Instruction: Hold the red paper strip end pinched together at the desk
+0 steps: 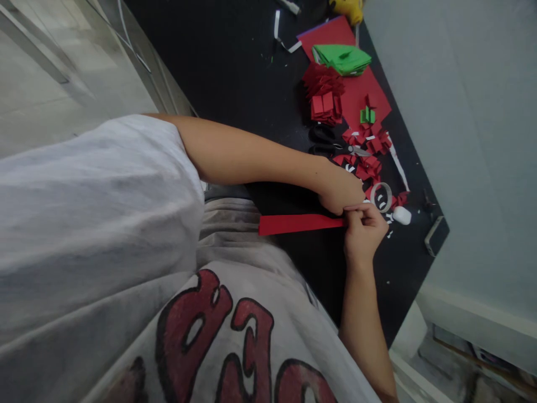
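A long red paper strip stretches over the black table's near edge toward the grey shirt. At its far end, my right hand pinches it between thumb and fingers. My left hand is closed at the same end, its curled fingers partly hidden and meeting my right fingertips. Beyond the hands lie a clear tape roll, a small white case and folded red paper pieces. Black-handled scissors rest beside my left hand.
On the black table are a stack of folded red pieces, a green paper bundle, red sheets and a yellow object. A phone lies at the far edge, along the wall.
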`<state>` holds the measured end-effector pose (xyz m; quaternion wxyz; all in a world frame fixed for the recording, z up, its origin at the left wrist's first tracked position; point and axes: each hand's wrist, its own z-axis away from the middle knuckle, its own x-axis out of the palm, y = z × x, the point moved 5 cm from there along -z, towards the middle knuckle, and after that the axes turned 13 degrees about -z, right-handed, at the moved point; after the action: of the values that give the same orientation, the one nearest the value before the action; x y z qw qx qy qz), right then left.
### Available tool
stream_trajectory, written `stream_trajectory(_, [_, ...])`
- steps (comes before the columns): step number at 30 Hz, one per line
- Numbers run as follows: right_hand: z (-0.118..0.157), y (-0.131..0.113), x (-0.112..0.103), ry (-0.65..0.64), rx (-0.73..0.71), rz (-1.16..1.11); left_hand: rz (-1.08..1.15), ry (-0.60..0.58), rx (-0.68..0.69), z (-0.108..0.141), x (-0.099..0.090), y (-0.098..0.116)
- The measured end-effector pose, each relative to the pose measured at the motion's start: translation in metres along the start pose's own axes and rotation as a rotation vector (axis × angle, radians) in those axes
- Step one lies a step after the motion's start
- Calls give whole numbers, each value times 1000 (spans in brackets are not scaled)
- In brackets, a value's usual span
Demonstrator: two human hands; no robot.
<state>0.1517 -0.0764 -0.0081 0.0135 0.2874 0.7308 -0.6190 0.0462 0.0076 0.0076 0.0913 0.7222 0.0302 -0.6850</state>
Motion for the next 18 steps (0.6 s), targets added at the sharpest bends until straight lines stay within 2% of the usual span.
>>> stream_trajectory(18, [0, -2, 1, 6, -9, 24, 18, -14, -12, 2, -2, 0])
